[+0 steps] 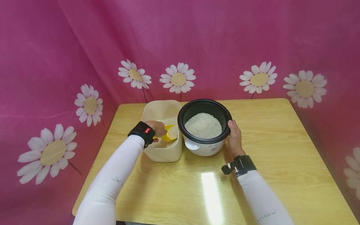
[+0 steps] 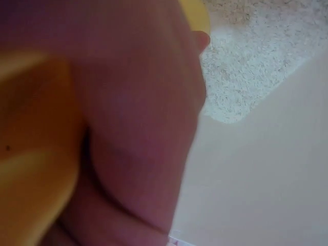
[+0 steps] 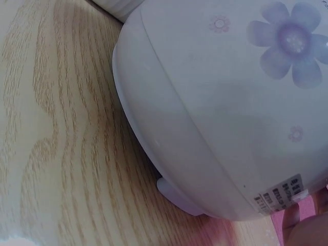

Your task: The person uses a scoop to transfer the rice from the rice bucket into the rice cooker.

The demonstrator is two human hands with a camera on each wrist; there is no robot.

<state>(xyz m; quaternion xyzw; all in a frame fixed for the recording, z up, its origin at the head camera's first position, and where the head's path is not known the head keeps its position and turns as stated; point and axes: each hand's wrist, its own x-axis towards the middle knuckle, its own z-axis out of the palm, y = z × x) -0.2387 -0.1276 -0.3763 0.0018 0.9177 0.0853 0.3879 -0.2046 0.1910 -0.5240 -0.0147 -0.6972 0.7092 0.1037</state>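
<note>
My left hand (image 1: pixel 157 127) grips a yellow scoop (image 1: pixel 170 133) inside a cream bin (image 1: pixel 163 155) that holds white rice (image 2: pixel 246 61). Some rice lies in the scoop. In the left wrist view the hand's fingers are curled round the scoop's yellow handle (image 2: pixel 36 154). Just right of the bin stands a white rice cooker (image 1: pixel 206 150) with a black inner pot, a heap of rice (image 1: pixel 203 125) in it. My right hand (image 1: pixel 234 137) holds the cooker's right side, thumb near the dark rim. The right wrist view shows the cooker's flowered wall (image 3: pixel 215 102) and only a few fingertips.
Both containers stand on a light wooden table (image 1: pixel 281 150) towards its back edge. A pink curtain (image 1: pixel 213 37) with large daisies surrounds the table at the back and sides. Light glares off the table's front.
</note>
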